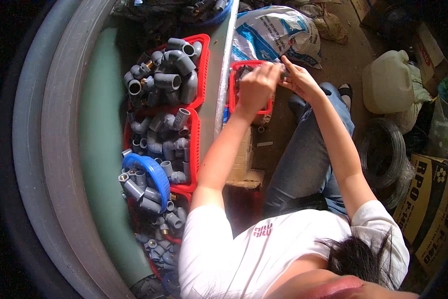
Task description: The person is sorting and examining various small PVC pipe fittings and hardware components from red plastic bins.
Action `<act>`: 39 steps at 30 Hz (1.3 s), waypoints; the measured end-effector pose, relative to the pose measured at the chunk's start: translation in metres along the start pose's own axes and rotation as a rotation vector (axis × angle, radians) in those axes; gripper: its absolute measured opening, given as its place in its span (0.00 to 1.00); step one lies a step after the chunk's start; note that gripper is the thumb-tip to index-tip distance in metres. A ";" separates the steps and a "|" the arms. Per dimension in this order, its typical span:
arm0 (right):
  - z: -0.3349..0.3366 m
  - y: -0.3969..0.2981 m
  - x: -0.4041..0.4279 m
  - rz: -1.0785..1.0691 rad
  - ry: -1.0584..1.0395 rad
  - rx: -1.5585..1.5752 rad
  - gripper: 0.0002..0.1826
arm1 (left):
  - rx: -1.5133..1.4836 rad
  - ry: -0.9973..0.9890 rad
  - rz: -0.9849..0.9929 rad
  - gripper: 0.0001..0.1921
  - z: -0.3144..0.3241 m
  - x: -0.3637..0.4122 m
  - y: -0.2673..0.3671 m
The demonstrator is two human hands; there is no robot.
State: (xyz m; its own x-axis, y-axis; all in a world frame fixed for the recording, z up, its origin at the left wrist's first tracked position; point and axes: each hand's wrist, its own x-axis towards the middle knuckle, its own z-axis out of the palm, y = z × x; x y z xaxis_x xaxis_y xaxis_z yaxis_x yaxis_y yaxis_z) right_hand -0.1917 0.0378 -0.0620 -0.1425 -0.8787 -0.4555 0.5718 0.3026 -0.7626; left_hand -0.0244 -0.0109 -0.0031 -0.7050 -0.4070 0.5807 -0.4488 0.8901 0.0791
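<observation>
My left hand (259, 84) is blurred, its fingers curled and their tips against a small dark grey piece (283, 71). My right hand (300, 80) pinches that piece between thumb and fingers; its shape is too blurred to tell. Both hands meet above the right edge of a small red plastic basket (269, 106). Dark small parts (243, 71) lie in that basket, partly hidden behind my left hand. The basket rests on a cardboard box, just this side of a white and blue printed sack (276, 33).
Left of a metal edge (227, 67), red baskets (205, 71) hold grey PVC pipe fittings (167, 80). A blue plastic basket (153, 168) sits tilted among more fittings. On the right are a plastic jerrycan (388, 82), a wire coil (382, 153) and a printed carton (429, 209).
</observation>
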 end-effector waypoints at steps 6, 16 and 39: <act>0.003 -0.004 -0.003 -0.011 0.021 -0.031 0.27 | -0.049 0.058 -0.019 0.08 0.000 0.002 -0.007; -0.004 -0.012 -0.006 -0.071 -0.150 0.084 0.20 | -0.358 0.099 -0.251 0.09 -0.003 0.006 -0.009; -0.012 -0.016 -0.014 -0.485 -0.285 -0.425 0.24 | -1.436 -0.336 -1.181 0.12 0.028 -0.005 -0.041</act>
State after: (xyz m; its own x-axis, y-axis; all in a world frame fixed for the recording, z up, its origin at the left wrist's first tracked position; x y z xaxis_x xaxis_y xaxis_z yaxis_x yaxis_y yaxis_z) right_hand -0.2086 0.0499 -0.0485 -0.0509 -0.9959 0.0746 0.1239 -0.0804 -0.9890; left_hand -0.0173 -0.0512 -0.0321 -0.5626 -0.7140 -0.4167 -0.1058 -0.4378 0.8928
